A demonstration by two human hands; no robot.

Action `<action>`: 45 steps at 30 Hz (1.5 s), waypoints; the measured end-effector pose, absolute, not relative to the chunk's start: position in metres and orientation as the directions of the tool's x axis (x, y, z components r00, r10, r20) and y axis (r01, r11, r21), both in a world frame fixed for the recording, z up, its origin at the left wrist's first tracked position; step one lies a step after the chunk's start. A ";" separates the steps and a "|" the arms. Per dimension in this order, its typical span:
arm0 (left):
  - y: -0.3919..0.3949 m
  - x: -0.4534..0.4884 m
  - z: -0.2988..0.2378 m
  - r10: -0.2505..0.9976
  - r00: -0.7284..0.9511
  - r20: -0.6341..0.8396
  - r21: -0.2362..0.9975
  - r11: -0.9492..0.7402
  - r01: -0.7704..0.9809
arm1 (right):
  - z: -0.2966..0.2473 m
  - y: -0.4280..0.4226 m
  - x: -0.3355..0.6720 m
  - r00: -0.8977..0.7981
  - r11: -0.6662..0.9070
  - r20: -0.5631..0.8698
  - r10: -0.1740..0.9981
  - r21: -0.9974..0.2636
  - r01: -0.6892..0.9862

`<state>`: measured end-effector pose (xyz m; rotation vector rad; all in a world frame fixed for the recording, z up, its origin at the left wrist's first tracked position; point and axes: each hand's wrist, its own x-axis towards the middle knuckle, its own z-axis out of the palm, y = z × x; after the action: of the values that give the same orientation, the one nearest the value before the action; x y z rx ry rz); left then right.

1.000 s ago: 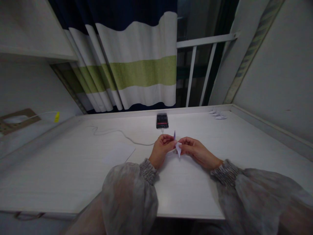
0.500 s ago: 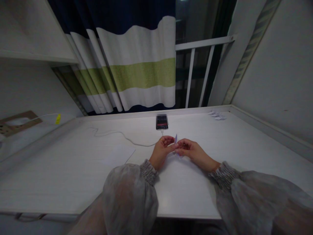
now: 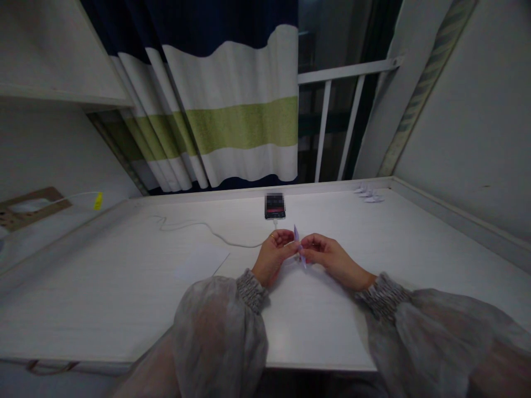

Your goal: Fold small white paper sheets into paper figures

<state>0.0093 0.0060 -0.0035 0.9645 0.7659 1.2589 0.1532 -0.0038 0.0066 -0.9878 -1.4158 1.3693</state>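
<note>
My left hand (image 3: 274,254) and my right hand (image 3: 329,255) meet over the middle of the white desk (image 3: 124,293). Both pinch a small folded piece of pale purple paper (image 3: 297,236) between them. One point of the paper sticks up above the fingertips, another hangs down below. Fingers of both hands are curled closed on it. A ring shows on my left hand. Loose grey sleeves cover both forearms.
A phone (image 3: 274,205) lies beyond my hands with a white cable (image 3: 194,225) running left. A flat white sheet (image 3: 202,261) rests left of my left hand. Small folded paper shapes (image 3: 367,194) sit at the far right corner. Striped curtain (image 3: 232,110) and window rail (image 3: 348,69) stand behind.
The folded paper has drawn in tighter between my fingers; less of its lower flap shows than a second ago. Both hands stay in nearly the same spot.
</note>
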 end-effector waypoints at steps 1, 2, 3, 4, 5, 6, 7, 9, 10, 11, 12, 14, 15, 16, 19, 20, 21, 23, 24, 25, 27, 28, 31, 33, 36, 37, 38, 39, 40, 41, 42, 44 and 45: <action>0.006 0.009 -0.003 0.985 0.169 0.038 0.907 0.037 -0.419 | 0.007 -0.004 0.153 -0.271 0.064 0.074 0.960 -0.997 -0.045; 0.006 0.009 -0.003 0.984 0.172 0.036 0.907 0.040 -0.420 | 0.007 -0.004 0.153 -0.271 0.063 0.073 0.960 -0.997 -0.045; 0.006 0.009 -0.003 0.984 0.174 0.035 0.906 0.042 -0.421 | 0.007 -0.004 0.153 -0.269 0.062 0.072 0.960 -0.997 -0.045; 0.006 0.009 -0.003 0.984 0.174 0.034 0.906 0.043 -0.421 | 0.007 -0.004 0.153 -0.269 0.061 0.071 0.960 -0.997 -0.045; 0.005 0.009 -0.002 0.984 0.174 0.032 0.906 0.045 -0.421 | 0.007 -0.004 0.154 -0.270 0.060 0.070 0.960 -0.997 -0.044; 0.005 0.009 -0.002 0.984 0.176 0.031 0.906 0.047 -0.421 | 0.007 -0.004 0.154 -0.271 0.061 0.070 0.960 -0.997 -0.041; 0.005 0.009 -0.001 0.984 0.177 0.030 0.905 0.048 -0.422 | 0.007 -0.004 0.154 -0.272 0.064 0.071 0.960 -0.997 -0.035; 0.004 0.009 0.000 0.983 0.179 0.028 0.901 0.053 -0.430 | 0.007 -0.004 0.154 -0.269 0.077 0.080 0.960 -0.997 -0.019; 0.004 0.009 0.000 0.984 0.178 0.027 0.899 0.055 -0.435 | 0.006 -0.004 0.154 -0.262 0.087 0.086 0.961 -0.996 -0.011; 0.004 0.009 0.000 0.984 0.177 0.026 0.897 0.055 -0.439 | 0.006 -0.003 0.155 -0.253 0.098 0.096 0.963 -0.995 -0.002; 0.004 0.009 0.000 0.984 0.176 0.027 0.899 0.053 -0.436 | 0.004 -0.003 0.155 -0.243 0.116 0.110 0.964 -0.993 0.009; 0.004 0.010 -0.001 0.983 0.182 0.039 0.916 0.038 -0.400 | 0.001 -0.001 0.155 -0.224 0.165 0.150 0.963 -0.985 0.049; 0.004 0.010 -0.001 0.981 0.186 0.051 0.929 0.022 -0.370 | -0.001 -0.001 0.155 -0.209 0.192 0.171 0.963 -0.978 0.082; 0.004 0.011 -0.002 0.980 0.190 0.067 0.943 0.001 -0.334 | -0.002 0.000 0.156 -0.193 0.217 0.191 0.963 -0.968 0.128; 0.003 0.012 -0.004 0.972 0.200 0.127 0.969 -0.079 -0.233 | -0.004 0.001 0.156 -0.151 0.275 0.239 0.959 -0.911 0.307; 0.003 0.012 -0.004 0.968 0.205 0.148 0.972 -0.103 -0.213 | -0.004 0.001 0.157 -0.146 0.286 0.249 0.958 -0.884 0.370; 0.002 0.013 -0.004 0.963 0.213 0.166 0.972 -0.123 -0.200 | -0.003 0.000 0.157 -0.143 0.293 0.256 0.956 -0.856 0.426; 0.001 0.014 -0.003 0.953 0.241 0.184 0.971 -0.137 -0.198 | 0.000 -0.002 0.157 -0.137 0.301 0.269 0.953 -0.812 0.501; 0.000 0.014 -0.002 0.949 0.255 0.183 0.970 -0.132 -0.204 | 0.002 -0.003 0.157 -0.135 0.307 0.278 0.951 -0.799 0.517; -0.001 0.014 -0.001 0.947 0.268 0.178 0.969 -0.122 -0.214 | 0.003 -0.003 0.157 -0.135 0.315 0.288 0.948 -0.794 0.520; -0.003 0.015 0.001 0.942 0.286 0.174 0.964 -0.105 -0.243 | 0.005 -0.005 0.157 -0.140 0.339 0.311 0.940 -0.799 0.496; -0.004 0.015 0.002 0.940 0.289 0.184 0.959 -0.107 -0.262 | 0.005 -0.005 0.157 -0.138 0.353 0.329 0.934 -0.803 0.480; -0.006 0.016 0.005 0.926 0.286 0.247 0.935 -0.149 -0.323 | 0.003 -0.005 0.157 -0.112 0.412 0.404 0.908 -0.813 0.411; -0.007 0.015 0.006 0.924 0.270 0.271 0.921 -0.167 -0.352 | 0.002 -0.005 0.157 -0.106 0.456 0.450 0.887 -0.814 0.360; -0.008 0.015 0.009 0.937 0.254 0.239 0.902 -0.118 -0.415 | 0.001 -0.006 0.159 -0.114 0.519 0.514 0.850 -0.782 0.344; -0.009 0.015 0.010 0.943 0.259 0.209 0.892 -0.075 -0.446 | 0.001 -0.007 0.159 -0.122 0.541 0.536 0.835 -0.763 0.355; -0.008 0.015 0.010 0.948 0.267 0.174 0.879 -0.027 -0.476 | 0.002 -0.008 0.160 -0.134 0.563 0.557 0.820 -0.740 0.367; -0.008 0.015 0.010 0.952 0.274 0.134 0.868 0.020 -0.496 | 0.003 -0.009 0.160 -0.150 0.585 0.576 0.803 -0.717 0.379; -0.007 0.015 0.010 0.954 0.285 0.092 0.864 0.065 -0.500 | 0.004 -0.010 0.160 -0.171 0.608 0.594 0.786 -0.692 0.390; -0.006 0.015 0.009 0.953 0.297 0.055 0.867 0.102 -0.488 | 0.005 -0.011 0.160 -0.193 0.628 0.608 0.770 -0.669 0.398; -0.005 0.016 0.008 0.951 0.307 0.027 0.875 0.126 -0.468 | 0.005 -0.012 0.161 -0.211 0.647 0.622 0.754 -0.646 0.406; -0.004 0.016 0.007 0.950 0.314 -0.005 0.890 0.147 -0.432 | 0.006 -0.012 0.161 -0.235 0.678 0.649 0.724 -0.607 0.414; -0.003 0.016 0.007 0.950 0.313 -0.016 0.893 0.154 -0.422 | 0.006 -0.012 0.161 -0.244 0.691 0.660 0.711 -0.591 0.416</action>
<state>0.0156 -0.0032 0.0066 0.9410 0.6996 1.1071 0.1611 -0.0120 0.0060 -0.8812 -1.8762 0.3598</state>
